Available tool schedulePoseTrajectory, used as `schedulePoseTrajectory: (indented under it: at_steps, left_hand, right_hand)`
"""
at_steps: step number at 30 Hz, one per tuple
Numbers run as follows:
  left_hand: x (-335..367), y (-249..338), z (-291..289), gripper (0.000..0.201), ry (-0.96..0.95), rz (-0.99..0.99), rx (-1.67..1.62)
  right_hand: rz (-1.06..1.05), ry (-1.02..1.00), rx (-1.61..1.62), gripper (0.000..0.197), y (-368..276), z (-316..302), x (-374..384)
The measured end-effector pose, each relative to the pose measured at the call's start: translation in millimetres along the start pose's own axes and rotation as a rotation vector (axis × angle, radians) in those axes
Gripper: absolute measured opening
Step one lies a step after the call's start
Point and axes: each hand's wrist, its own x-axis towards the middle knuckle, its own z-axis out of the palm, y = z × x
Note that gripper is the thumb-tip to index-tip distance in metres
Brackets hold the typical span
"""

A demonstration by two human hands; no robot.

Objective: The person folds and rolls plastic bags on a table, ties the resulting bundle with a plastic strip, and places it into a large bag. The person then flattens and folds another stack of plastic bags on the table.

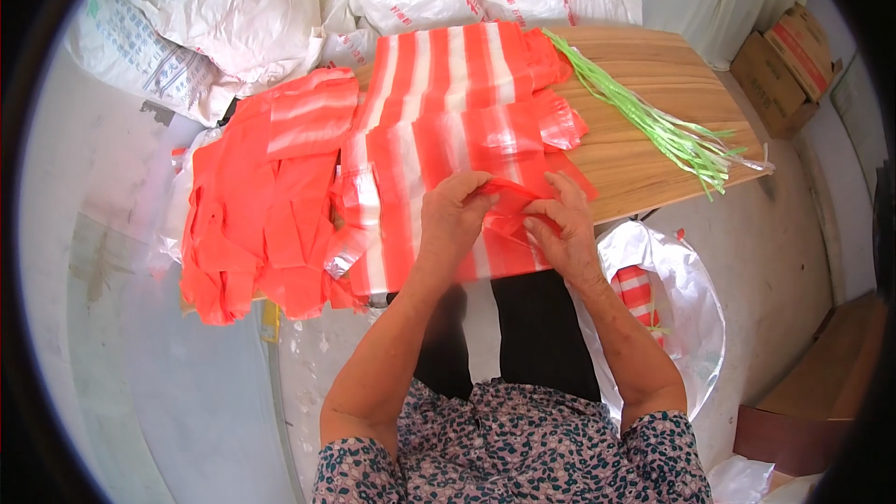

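Between my two hands, at the near edge of the table, an edge of thin red plastic bag (511, 201) is pinched and pulled up. My left hand (455, 215) grips it with thumb and fingers closed. On the other side my right hand (564, 229) pinches the same plastic. Under both hands lies a stack of red-and-white striped plastic bags (411, 163), reaching toward the far side of the table. A heap of plain red plastic bags (266, 196) hangs over the table's left end.
Green plastic strips (644, 107) lie in a bundle on the wooden table (653, 56). At the right, an open white sack (695, 303) holds striped bags. Full white sacks (224, 9) stand behind and to the left. Cardboard boxes (784, 65) sit at the far right.
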Motion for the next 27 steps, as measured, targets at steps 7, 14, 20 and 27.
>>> schedulePoseTrajectory:
  at_steps: [7,14,20,27]
  left_hand:
    - [5.5,2.3,0.3,0.019,-0.037,-0.052,-0.060]
    - [7.7,-3.1,3.2,0.019,-0.045,-0.073,-0.115]
    - [7.7,0.0,4.5,0.018,-0.047,-0.103,-0.069]
    - [7.5,-8.2,11.7,0.018,-0.029,-0.115,-0.114]
  right_hand:
    - [-0.144,-0.026,-0.069,0.033,11.6,12.3,7.1]
    - [-0.314,-0.055,-0.256,0.020,-14.7,6.3,12.0]
    - [0.162,0.052,0.217,0.015,3.0,6.7,11.0]
    - [0.178,0.044,0.136,0.014,7.5,8.2,17.1]
